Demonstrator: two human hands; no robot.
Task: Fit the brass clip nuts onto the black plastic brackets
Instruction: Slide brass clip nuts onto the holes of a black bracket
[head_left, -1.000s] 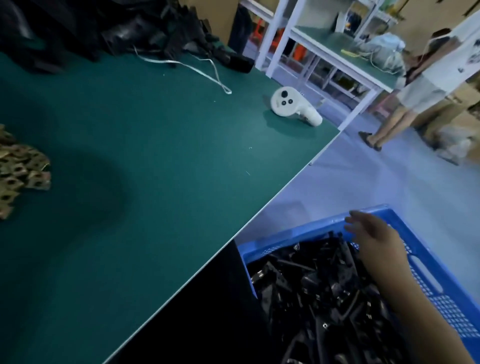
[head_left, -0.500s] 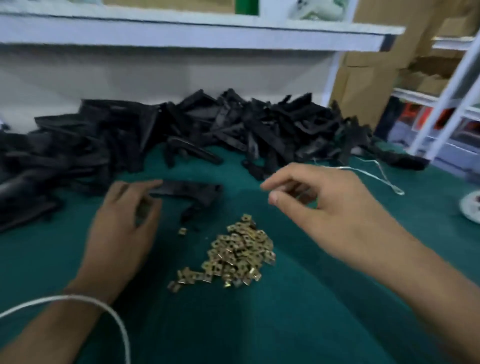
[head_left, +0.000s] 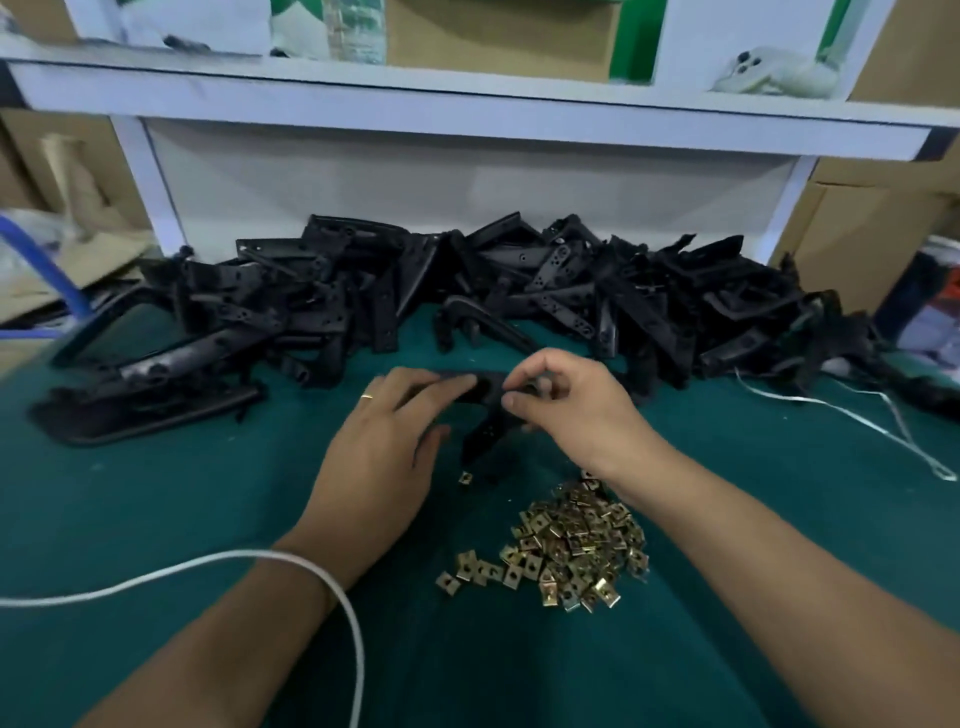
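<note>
A black plastic bracket (head_left: 485, 410) lies on the green table mat between my two hands. My left hand (head_left: 384, 447) holds its left end, fingers laid over the top. My right hand (head_left: 566, 405) grips its right end with curled fingers and thumb. A heap of brass clip nuts (head_left: 566, 545) lies just in front of the hands, below my right wrist. One single clip nut (head_left: 466, 477) sits apart beside the bracket's lower leg. Whether a nut is in my right fingers is hidden.
A long pile of black brackets (head_left: 467, 296) runs along the back of the green mat (head_left: 156, 519) under a white shelf (head_left: 467, 109). A white cord (head_left: 291, 558) loops over my left forearm. Another white cord (head_left: 852, 415) lies at the right. Cardboard boxes stand at both sides.
The view swung from the blue crate beside the table to the work area. My right hand came in from above the nuts and took hold of the bracket's right end; my left hand stays on it.
</note>
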